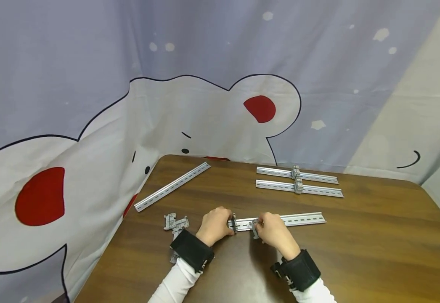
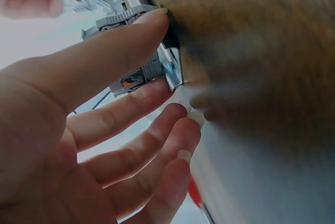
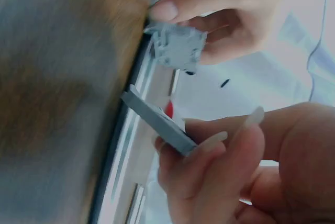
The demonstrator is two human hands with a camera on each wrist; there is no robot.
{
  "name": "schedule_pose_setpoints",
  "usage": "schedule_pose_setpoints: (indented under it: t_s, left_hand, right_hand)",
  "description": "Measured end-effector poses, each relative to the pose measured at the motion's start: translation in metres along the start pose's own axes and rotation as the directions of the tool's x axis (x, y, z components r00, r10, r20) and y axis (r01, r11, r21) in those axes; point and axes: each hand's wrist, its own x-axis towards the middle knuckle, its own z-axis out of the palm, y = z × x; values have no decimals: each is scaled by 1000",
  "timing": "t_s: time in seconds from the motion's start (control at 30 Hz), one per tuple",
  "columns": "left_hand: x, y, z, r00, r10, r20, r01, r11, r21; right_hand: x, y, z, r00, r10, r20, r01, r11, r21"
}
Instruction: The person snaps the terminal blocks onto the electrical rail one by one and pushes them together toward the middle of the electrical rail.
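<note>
A slotted metal DIN rail lies crosswise on the table in front of me. At its left end, my left hand grips a grey terminal block seated over the rail. The left wrist view shows the thumb and index finger on either side of that block, the other fingers loosely bent below. My right hand pinches a second grey terminal block just to the right. In the right wrist view this thin block tilts, its lower end overlapping the rail's edge.
Several loose grey terminal blocks lie left of my left hand, partly hidden by the wrist strap. A bare rail slants at the back left. Two rails at the back right each carry grey blocks. A patterned curtain hangs behind the table.
</note>
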Motion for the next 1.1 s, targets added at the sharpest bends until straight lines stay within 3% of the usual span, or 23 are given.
schedule_pose_setpoints:
  t_s: [0.3, 0.6, 0.87, 1.1]
  left_hand:
    - [2, -1, 0, 1000, -4, 9, 4, 1000, -8]
    - [5, 0, 1, 1000, -22, 18, 22, 999, -23]
    - [7, -1, 3, 999, -37, -4, 36, 999, -33]
    - [7, 0, 1, 999, -42, 1, 42, 998, -42]
  right_hand:
    - [22, 3, 9, 999, 13, -46, -15, 999, -35]
    - [29, 0, 14, 998, 3, -64, -8, 997, -82]
    - [34, -2, 19, 999, -29, -28, 25, 989, -148]
    - [41, -2, 14, 998, 3, 61, 4, 994, -108]
